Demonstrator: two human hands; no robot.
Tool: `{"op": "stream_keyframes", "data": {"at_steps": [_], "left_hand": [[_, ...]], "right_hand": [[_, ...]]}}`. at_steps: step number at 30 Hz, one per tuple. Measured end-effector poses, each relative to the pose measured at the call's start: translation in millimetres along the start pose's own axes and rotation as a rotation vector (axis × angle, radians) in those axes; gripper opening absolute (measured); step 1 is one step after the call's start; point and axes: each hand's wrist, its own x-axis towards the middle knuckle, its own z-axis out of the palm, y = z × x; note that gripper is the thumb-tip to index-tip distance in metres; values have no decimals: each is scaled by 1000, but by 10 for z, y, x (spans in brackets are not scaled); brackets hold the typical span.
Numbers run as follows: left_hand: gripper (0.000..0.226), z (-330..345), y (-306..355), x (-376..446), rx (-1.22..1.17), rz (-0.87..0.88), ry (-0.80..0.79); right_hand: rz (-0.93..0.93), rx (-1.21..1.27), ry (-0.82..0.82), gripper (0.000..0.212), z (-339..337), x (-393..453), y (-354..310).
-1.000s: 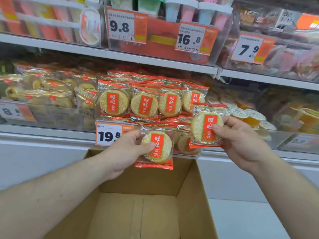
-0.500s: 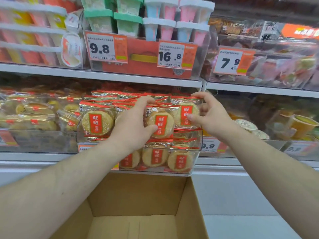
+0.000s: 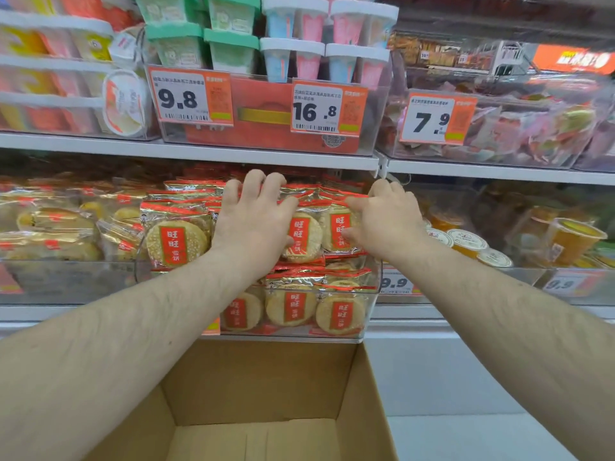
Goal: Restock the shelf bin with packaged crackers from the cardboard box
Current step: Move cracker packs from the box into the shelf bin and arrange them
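White shop shelving, two tiers in view. Upper shelf board running across at 12 o'clock, carrying clear tubs of stacked cups: green-lidded cups at 11 o'clock, pink and blue cups at 12 o'clock. Orange-and-white price tags clipped in front: 9.8, 16.8, 7.9. At 9 o'clock, gold-wrapped cakes behind a clear front. At 3 o'clock, sealed jelly cups and an orange cup. White base panel below at 4 o'clock. Even, bright lighting.
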Motion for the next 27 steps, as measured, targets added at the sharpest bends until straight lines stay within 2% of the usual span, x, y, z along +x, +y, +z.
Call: {"op": "stream_keyframes", "data": {"at_steps": [4, 10, 16, 20, 22, 24, 25, 27], "left_hand": [[46, 53, 56, 24, 74, 47, -52], [44, 103, 73, 16, 92, 110, -82], [67, 20, 51, -76, -11, 33, -130], [74, -54, -3, -150, -57, 27, -138], [75, -102, -22, -180, -88, 45, -120], [72, -146, -62, -259, -142, 62, -47], [68, -160, -91, -334, -179, 70, 12], [55, -122, -169, -546, -245, 101, 152]], "right_hand": [[-10, -163, -106, 60, 16, 4, -37], [-27, -333, -174, 71, 18, -63, -97], [29, -252, -194, 89, -39, -144, -91], [63, -168, -185, 93, -146, -249, -113], [72, -97, -94, 84, -207, -354, -163], [50, 41, 39, 60, -243, -526, -250], [42, 128, 72, 49, -245, -635, -305], [43, 263, 60, 40, -194, -885, -434]]}}
